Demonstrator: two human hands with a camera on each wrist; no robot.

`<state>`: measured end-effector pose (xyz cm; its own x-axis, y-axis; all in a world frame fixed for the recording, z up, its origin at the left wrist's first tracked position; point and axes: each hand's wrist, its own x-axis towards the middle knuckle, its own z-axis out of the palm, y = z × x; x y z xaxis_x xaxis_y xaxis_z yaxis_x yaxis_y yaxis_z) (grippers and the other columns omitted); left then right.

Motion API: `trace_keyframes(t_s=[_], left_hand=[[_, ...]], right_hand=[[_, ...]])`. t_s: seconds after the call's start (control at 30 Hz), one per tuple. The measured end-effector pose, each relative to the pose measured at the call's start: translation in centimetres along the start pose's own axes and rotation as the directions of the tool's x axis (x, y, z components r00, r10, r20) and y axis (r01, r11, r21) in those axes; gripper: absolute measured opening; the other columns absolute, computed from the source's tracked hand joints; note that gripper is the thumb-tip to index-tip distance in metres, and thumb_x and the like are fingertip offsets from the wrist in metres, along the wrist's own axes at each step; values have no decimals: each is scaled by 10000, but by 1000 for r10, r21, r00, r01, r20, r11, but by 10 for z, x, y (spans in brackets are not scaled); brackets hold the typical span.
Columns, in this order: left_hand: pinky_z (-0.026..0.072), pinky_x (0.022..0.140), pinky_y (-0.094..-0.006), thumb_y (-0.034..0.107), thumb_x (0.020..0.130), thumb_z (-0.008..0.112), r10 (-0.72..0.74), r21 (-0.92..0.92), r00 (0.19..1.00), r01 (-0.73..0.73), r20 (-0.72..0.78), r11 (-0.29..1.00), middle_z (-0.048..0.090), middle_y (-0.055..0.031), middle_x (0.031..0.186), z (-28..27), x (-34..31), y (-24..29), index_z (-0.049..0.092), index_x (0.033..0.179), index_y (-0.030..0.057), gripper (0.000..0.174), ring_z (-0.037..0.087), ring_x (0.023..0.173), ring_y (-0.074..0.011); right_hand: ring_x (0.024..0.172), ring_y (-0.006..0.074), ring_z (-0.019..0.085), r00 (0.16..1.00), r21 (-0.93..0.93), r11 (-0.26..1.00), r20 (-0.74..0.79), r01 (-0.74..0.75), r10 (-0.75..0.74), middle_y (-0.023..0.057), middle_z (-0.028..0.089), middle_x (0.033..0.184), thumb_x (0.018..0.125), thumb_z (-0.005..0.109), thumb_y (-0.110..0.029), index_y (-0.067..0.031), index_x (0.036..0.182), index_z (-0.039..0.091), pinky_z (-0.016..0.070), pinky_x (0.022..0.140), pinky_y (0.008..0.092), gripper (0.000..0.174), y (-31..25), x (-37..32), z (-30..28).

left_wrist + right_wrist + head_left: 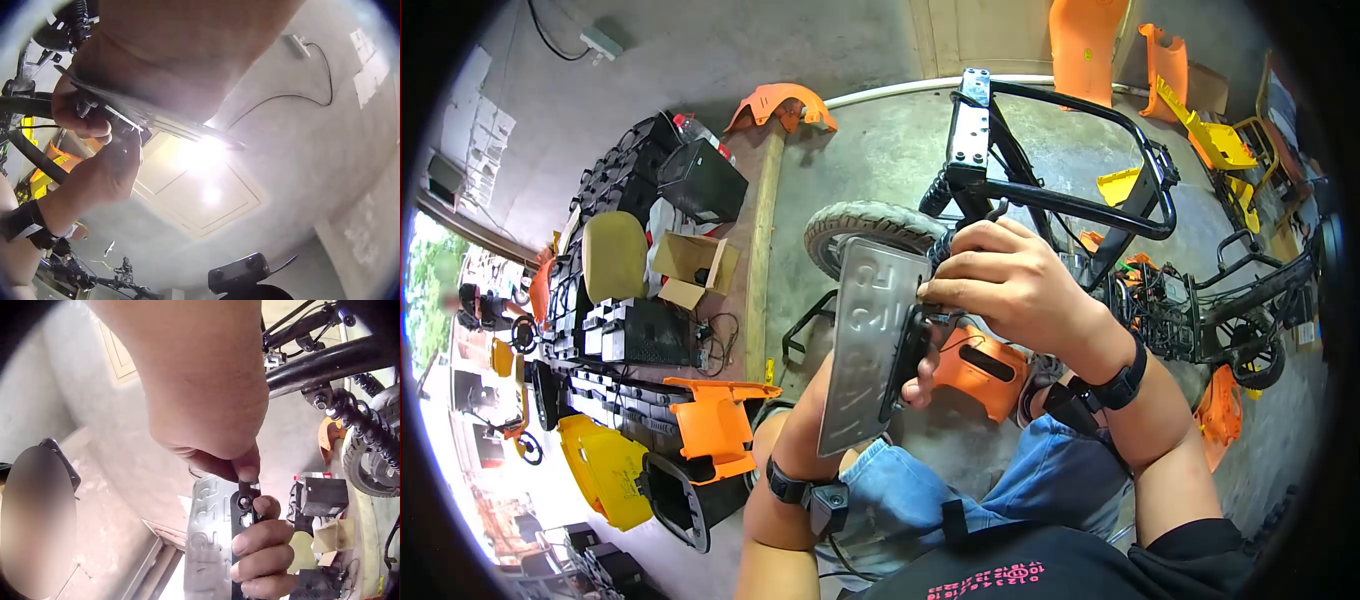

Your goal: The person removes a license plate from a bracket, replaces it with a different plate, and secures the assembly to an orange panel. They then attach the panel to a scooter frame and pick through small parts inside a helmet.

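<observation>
A grey metal plate with raised characters (pixel 868 345) stands tilted, a black bracket (pixel 237 528) along its back. My left hand (pixel 918 380) grips the plate and bracket from behind; in the right wrist view, the left hand's curled fingers (pixel 265 553) lie over the bracket's edge. My right hand (pixel 1025 285) pinches at the plate's upper end, beside a bolt (pixel 245 502) in the bracket. The bolt's threaded end (pixel 84 110) shows in the left wrist view, between the left hand (pixel 156 56) and the right hand (pixel 103 178). Fingers hide part of the bolt.
A black vehicle frame (pixel 1040 195) with a wheel (pixel 870 228) stands just beyond the hands. An orange panel (pixel 978 375) lies below them. Black boxes (pixel 640 332), an open carton (pixel 698 262) and yellow parts (pixel 603 470) are at the left; another frame (pixel 1175 300) is at the right.
</observation>
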<state>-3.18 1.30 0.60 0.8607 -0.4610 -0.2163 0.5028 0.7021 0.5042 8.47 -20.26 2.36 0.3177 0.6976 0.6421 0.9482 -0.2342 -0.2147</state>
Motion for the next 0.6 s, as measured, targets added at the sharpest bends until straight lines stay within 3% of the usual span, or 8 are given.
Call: trace_keyframes(t_s=[0.1, 0.23, 0.3, 0.37, 0.43, 0.47, 0.53, 0.6], left_hand=[[430, 798, -389, 312, 968, 554, -21, 131, 998, 27, -51, 991, 498, -212, 1285, 6, -3, 4, 392, 1391, -64, 589, 524, 981, -280], [430, 806, -384, 283, 975, 546, -17, 108, 1000, 16, 9, 994, 491, -220, 1257, -3, 0, 5, 363, 1409, -62, 584, 513, 1007, -294], [428, 796, -350, 273, 980, 534, -39, -82, 987, 52, 157, 995, 492, -225, 1200, -10, 3, 5, 340, 1421, -56, 583, 502, 963, -275], [427, 785, -343, 280, 975, 538, 6, -56, 986, 4, 166, 998, 497, -227, 1169, -1, 2, 4, 341, 1418, -54, 588, 494, 922, -258], [425, 775, -336, 287, 969, 542, 52, -31, 983, -48, 177, 998, 502, -230, 1137, -2, 2, 3, 343, 1414, -52, 594, 486, 880, -241], [420, 752, -338, 308, 961, 547, 13, -19, 995, -12, 99, 1000, 517, -224, 1099, -8, 3, 1, 349, 1416, -45, 609, 485, 839, -226], [414, 729, -340, 330, 954, 552, -23, -10, 1000, 23, 20, 1000, 531, -217, 1061, -9, 5, 1, 355, 1417, -38, 623, 484, 797, -211], [425, 722, -287, 259, 975, 557, 62, -131, 992, -47, 114, 990, 556, -172, 998, 1, 7, 0, 421, 1390, 25, 496, 495, 759, -179]], right_hand=[[908, 189, 608, 1000, -13, 1000, -2, 24, -24, -4, 661, 880, 719, 681, -132, -114, 944, 682, 493, 743, 328, 226, 3, -1, 1], [835, 223, 630, 997, 104, 992, -34, -64, 68, 31, 657, 852, 707, 734, -89, -88, 943, 668, 519, 704, 348, 245, 1, -3, 4], [777, 256, 647, 962, 263, 927, 19, -269, 273, 60, 655, 838, 703, 769, -54, -59, 926, 644, 531, 683, 363, 256, -3, -4, 3], [773, 272, 664, 953, 290, 910, 34, -296, 300, 79, 659, 838, 710, 760, -21, -39, 941, 617, 537, 680, 366, 273, -1, -6, 8], [794, 274, 677, 908, 440, 804, 69, -399, 413, 92, 668, 832, 727, 742, -1, -35, 975, 598, 541, 673, 356, 289, -2, -9, 15], [801, 170, 704, 876, 473, 750, 116, -463, 468, 83, 699, 844, 749, 784, 11, -11, 945, 601, 557, 708, 298, 269, -4, -8, 15], [806, 160, 700, 853, 528, 689, 146, -496, 501, 82, 701, 848, 756, 784, 6, -9, 952, 593, 557, 708, 297, 274, -8, -6, 15], [810, 150, 697, 829, 581, 622, 180, -524, 530, 81, 704, 851, 764, 784, 0, -7, 959, 584, 557, 709, 295, 279, -11, -4, 15]])
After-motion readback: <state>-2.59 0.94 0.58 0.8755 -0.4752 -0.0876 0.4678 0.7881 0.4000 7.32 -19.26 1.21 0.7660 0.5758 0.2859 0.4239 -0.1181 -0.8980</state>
